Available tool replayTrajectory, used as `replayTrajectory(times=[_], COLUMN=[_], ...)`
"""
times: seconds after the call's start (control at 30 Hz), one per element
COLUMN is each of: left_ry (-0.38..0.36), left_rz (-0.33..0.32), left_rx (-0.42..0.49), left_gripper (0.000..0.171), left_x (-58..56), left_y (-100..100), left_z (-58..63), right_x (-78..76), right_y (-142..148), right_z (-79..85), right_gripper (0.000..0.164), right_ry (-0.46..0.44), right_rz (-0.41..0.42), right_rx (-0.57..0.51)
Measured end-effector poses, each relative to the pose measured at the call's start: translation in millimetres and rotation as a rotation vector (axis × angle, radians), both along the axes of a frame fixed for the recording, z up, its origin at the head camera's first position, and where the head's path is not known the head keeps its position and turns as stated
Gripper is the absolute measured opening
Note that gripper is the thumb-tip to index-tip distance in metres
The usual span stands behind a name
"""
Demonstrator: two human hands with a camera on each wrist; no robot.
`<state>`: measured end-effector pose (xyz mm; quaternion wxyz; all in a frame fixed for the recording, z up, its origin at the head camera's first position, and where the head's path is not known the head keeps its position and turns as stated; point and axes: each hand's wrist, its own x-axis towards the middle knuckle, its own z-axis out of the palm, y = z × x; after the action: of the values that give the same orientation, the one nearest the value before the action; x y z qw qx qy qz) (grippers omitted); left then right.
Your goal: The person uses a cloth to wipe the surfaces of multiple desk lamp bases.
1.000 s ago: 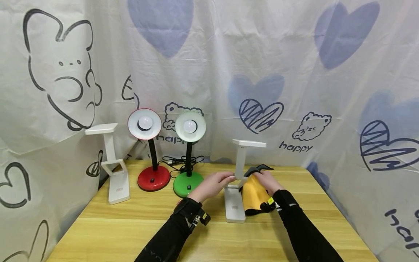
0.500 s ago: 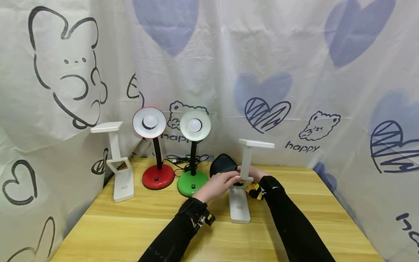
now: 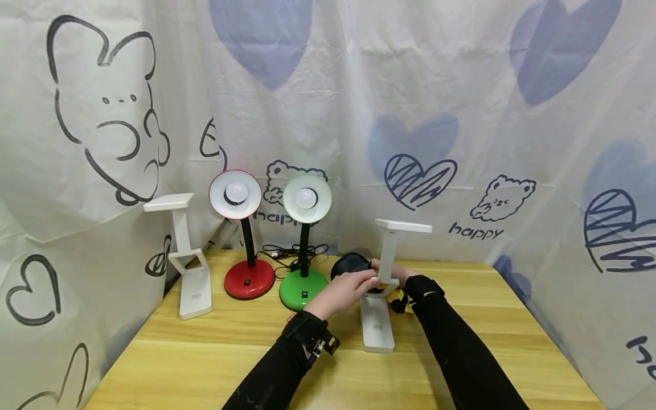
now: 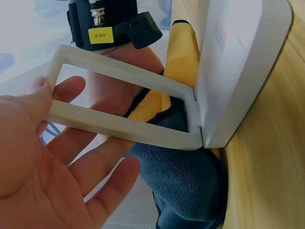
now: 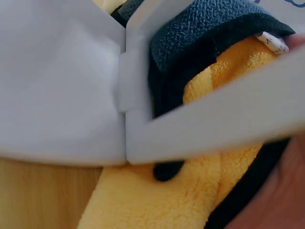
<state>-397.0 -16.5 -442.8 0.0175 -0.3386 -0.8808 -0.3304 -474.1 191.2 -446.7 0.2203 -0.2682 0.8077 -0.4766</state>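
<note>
A white desk lamp [image 3: 377,326] stands unfolded near the table's middle. My left hand [image 3: 345,293] grips the upper end of its open hinge frame [image 4: 119,126]; in the left wrist view the thumb lies on the near side and the other fingers spread beyond it. Behind the lamp, my right hand [image 3: 402,273] holds a fleecy cloth [image 4: 183,174], dark grey on one face and yellow on the other with black edging. The cloth bunches close to the frame's hinge at the base and shows through the frame's opening in the right wrist view. The right fingertips are hidden.
Left of me stand a green lamp [image 3: 303,291], a red lamp [image 3: 249,280] and a second white lamp [image 3: 196,293] on the wooden table [image 3: 461,341]. Black cables [image 3: 287,250] lie behind the green lamp. A printed curtain [image 3: 338,131] closes off the back and sides.
My right hand has moved left behind the lamp with the cloth, whose dark part now sticks out on the lamp's left. My left hand keeps its grip on the frame.
</note>
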Motion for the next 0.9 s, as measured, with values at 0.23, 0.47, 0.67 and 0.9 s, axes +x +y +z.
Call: replayTrajectory(times=[0.23, 0.47, 0.67, 0.9], left_ry=[0.003, -0.033, -0.051, -0.038], left_rz=[-0.006, 0.0, -0.006, -0.027], left_rx=[-0.005, 0.001, 0.001, 0.007], left_gripper=[0.034, 0.036, 0.034, 0.031], left_x=[1.3, 1.5, 1.8, 0.6], left_y=[0, -2, -2, -2], left_z=[2.8, 1.6, 1.1, 1.7], right_x=[-11.2, -8.0, -1.3, -12.8], right_y=[29, 48, 41, 19], right_z=[-20.5, -13.9, -9.3, -9.5], right_gripper=[0.061, 0.072, 0.083, 0.048], right_ry=[-0.074, -0.058, -0.042, -0.027], right_rz=[-0.309, -0.336, -0.356, -0.224], right_rx=[0.139, 0.216, 0.232, 0.129])
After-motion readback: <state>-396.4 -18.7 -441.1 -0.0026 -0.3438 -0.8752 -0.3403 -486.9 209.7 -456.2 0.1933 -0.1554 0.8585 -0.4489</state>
